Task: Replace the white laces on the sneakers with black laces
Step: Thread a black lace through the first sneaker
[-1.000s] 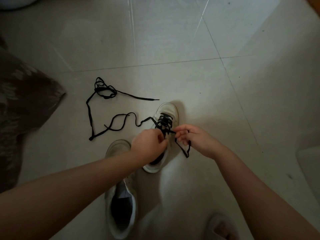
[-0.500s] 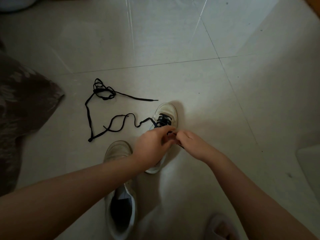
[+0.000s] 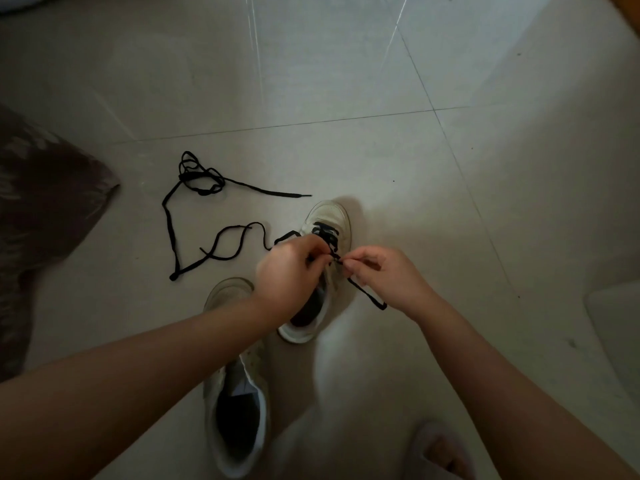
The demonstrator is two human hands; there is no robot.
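Change: since half a second ago the two hands have drawn slightly apart, and a loop of black lace shows again below the right hand.
Far sneaker (image 3: 330,216): white, lying on the floor tiles (image 3: 450,202) with its toe pointing away; black lace (image 3: 327,235) already crosses the lower eyelets near the toe.
Left hand (image 3: 289,271): over the middle of that sneaker, fingers curled in at the eyelets; whether they pinch the lace or the shoe's edge cannot be told.
Right hand (image 3: 377,271): just right of the sneaker, thumb and forefinger pinching the black lace close to the eyelets, a loop of it hanging down beside the wrist.
Lace tail: from the shoe's left side it snakes leftward across the floor and ends in a loose curl.
Spare black lace (image 3: 201,176): on the tiles further left and away, bunched at the top, with one end stretching right towards the sneaker's toe and the other running down.
Near sneaker (image 3: 237,393): white, without laces, lying close to the person, partly under the left forearm, toe pointing away.
Left edge: a dark patterned cloth (image 3: 41,209).
Bottom right: a slippered foot (image 3: 440,452).
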